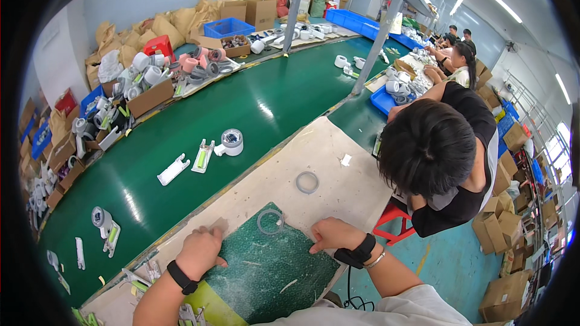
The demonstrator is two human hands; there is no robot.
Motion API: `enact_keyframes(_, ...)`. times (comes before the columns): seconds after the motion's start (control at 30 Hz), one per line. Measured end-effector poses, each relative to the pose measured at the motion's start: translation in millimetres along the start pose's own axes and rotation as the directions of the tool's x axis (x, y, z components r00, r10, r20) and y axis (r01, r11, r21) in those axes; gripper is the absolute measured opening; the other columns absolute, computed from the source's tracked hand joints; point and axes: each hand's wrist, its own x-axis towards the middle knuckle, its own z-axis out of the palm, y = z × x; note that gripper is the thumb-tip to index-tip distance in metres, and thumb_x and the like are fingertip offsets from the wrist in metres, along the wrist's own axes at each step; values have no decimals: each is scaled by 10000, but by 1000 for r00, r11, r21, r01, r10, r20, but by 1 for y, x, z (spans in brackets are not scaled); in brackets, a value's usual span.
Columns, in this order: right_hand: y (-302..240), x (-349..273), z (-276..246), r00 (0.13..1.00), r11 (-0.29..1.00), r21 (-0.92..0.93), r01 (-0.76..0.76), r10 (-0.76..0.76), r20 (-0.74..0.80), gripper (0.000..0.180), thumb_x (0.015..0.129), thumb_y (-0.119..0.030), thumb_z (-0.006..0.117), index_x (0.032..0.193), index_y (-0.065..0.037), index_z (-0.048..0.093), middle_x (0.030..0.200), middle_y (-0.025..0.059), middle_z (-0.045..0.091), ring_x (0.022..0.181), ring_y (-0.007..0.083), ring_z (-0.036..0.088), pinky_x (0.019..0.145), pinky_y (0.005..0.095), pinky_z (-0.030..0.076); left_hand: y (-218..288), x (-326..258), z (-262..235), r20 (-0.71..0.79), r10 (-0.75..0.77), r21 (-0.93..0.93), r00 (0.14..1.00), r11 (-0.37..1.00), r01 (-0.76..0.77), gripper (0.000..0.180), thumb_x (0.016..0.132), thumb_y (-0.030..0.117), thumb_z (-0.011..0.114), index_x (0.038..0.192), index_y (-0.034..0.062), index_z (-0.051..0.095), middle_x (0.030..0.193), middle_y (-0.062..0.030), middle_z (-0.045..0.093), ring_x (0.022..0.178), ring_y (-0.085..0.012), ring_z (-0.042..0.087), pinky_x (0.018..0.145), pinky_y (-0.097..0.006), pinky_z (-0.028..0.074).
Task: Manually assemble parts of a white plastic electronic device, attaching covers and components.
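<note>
A dark green mat (260, 271) with a scuffed surface lies on the worktable in front of me. At its left edge is my left hand (202, 250), with the thumb over the mat and the fingers apart from it, beside a small pale translucent piece (219, 225). My right hand (334, 234) is closed at the mat's right edge, thumb on the mat and fingers curled at its border. A clear grey ring (259, 224) rests on the mat's far corner between my hands. Another similar ring (307, 172) lies farther off on the bare tabletop.
A green conveyor belt (266, 90) runs past, carrying white plastic parts (203, 157) and a white round housing (231, 142). Green-and-white parts (142, 281) lie by my left forearm. A co-worker (432, 151) bends over at my right, near a red stool (394, 223). Cartons (507, 296) stand beyond.
</note>
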Motion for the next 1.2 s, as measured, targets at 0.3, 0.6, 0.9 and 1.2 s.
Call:
enact_keyframes(0.3,-1,0,2,1000,1000,-18,-8,8,-2,380,618,-365,748,652,-48,543,610,130,554,620,302,558,560,377,418,1,-3,-1,-10,-2,8,1000,1000,2,720,491,447,774,963,-5,470,783,-161,560,730,-310,599,617,-358,494)
enact_keyframes(0.6,2,1,2,1000,1000,-16,-17,17,-5,378,613,-365,751,647,-51,543,615,125,558,628,298,560,566,374,417,2,-2,-1,-22,0,19,1000,1000,1,713,499,456,766,949,-9,468,779,-158,559,729,-305,600,614,-359,492)
enact_keyframes(0.9,3,1,2,1000,1000,9,-16,16,-4,381,615,-372,747,638,-54,539,612,120,556,621,295,556,556,373,411,2,-1,-3,-8,3,26,1000,1000,-3,707,498,449,771,943,-11,471,787,-164,553,718,-305,601,607,-355,492)
enact_keyframes(1.2,2,-1,4,997,1000,-20,23,-24,-72,374,611,-376,746,646,-63,545,611,116,555,629,297,561,562,373,419,1,-1,-7,-16,35,-40,999,999,-36,649,511,390,780,890,-34,469,797,-213,551,722,-321,593,591,-359,490)
